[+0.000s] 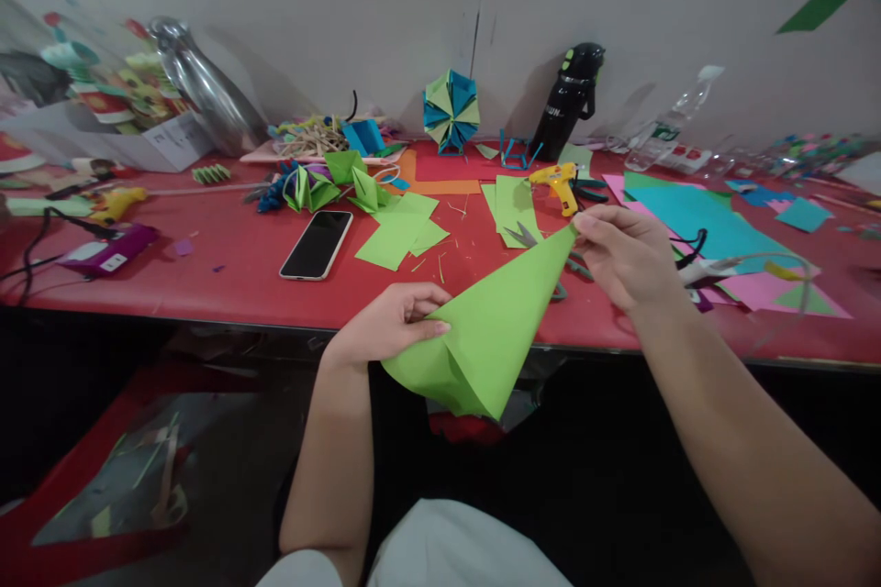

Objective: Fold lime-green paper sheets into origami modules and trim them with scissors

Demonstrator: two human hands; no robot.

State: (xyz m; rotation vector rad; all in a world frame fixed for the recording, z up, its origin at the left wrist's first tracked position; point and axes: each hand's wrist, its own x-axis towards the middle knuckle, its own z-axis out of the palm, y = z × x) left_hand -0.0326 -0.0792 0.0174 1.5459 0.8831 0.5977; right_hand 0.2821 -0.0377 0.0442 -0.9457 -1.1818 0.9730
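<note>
A large light green paper sheet [502, 321], partly folded and bent, hangs in front of the red table's near edge. My left hand [395, 321] grips its left side, with the thumb on top and the fingers partly behind the paper. Its upper right corner is pinched between the thumb and fingers of my right hand [616, 252]. Scissors [521, 235] lie on the table behind the sheet, partly covered by it. Smaller green paper pieces [395, 234] rest beyond my left hand.
The red table [227, 261] bears a phone [317, 245], a yellow glue gun [556, 183], blue paper [716, 220] and folded green shapes [344, 176]. Along the wall stand a black bottle [568, 101], a blue-green paper ball [451, 112] and a metal jug [206, 87].
</note>
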